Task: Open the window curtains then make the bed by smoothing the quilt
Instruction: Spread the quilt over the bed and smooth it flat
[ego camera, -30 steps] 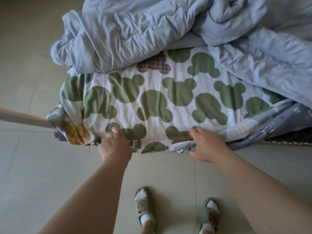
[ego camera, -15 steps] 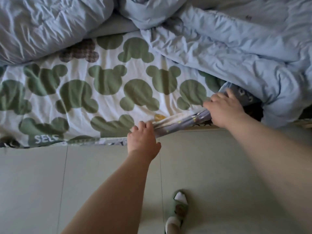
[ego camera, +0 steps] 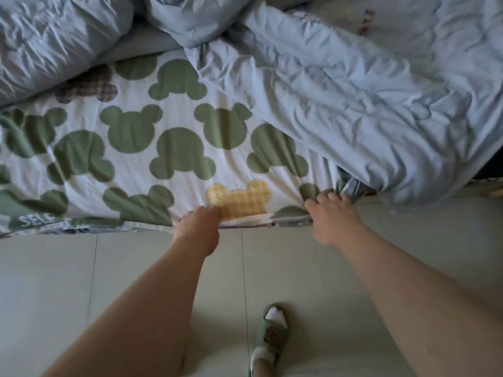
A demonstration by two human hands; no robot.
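Tugging the hem of the mouse-print sheet [ego camera: 168,115] straight with left hand [ego camera: 200,227] and right hand [ego camera: 333,219] both clamped on it, then probably gotta drag the crumpled blue quilt [ego camera: 340,91] flat.

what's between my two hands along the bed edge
In the head view, the edge of the printed sheet runs from the left hand to the right hand, with its yellow checked patch just behind. Nothing else lies there.

Single head-worn, wide-angle view. It faces forward and steeply down from above the floor [ego camera: 299,268] onto the near edge of the sheet [ego camera: 174,123]. Close range: sheet and quilt [ego camera: 340,99] fill the upper half, floor the lower.
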